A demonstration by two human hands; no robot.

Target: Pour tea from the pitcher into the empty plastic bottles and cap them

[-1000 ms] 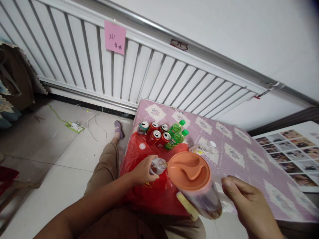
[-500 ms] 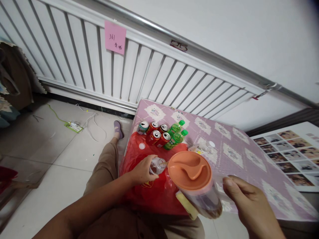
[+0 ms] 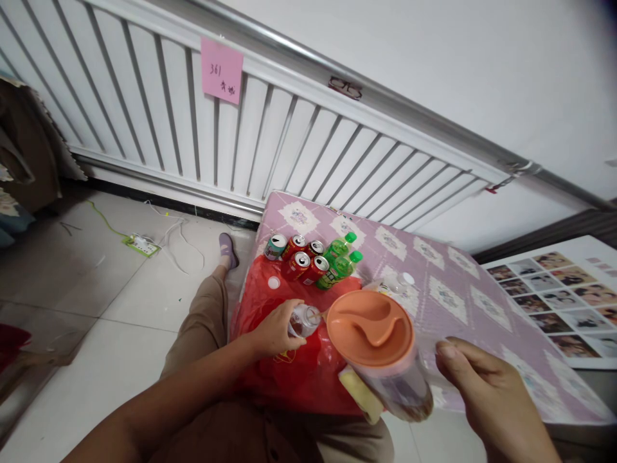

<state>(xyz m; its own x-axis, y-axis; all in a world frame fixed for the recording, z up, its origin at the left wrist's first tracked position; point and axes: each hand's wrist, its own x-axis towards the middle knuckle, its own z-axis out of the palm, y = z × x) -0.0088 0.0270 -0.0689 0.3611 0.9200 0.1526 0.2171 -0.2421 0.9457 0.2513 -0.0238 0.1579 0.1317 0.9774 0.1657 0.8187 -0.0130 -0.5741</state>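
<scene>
Pinching clear bottle (image 3: 305,321) in left hand (image 3: 274,332); gripping orange-lidded pitcher (image 3: 385,360) by handle (image 3: 428,350) in right hand (image 3: 489,392), tipped toward bottle, just beyond left grip. Could splash red plastic (image 3: 308,382) beneath if tilted too fast.

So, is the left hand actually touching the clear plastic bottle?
Touching. The head view shows the left hand gripping the clear plastic bottle, with thumb and fingers against opposite sides.

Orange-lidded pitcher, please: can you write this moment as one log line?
left hand: holds open clear bottle | right hand: holds tilted pitcher | thin stream: between them | nearby: cans, green bottles
</scene>
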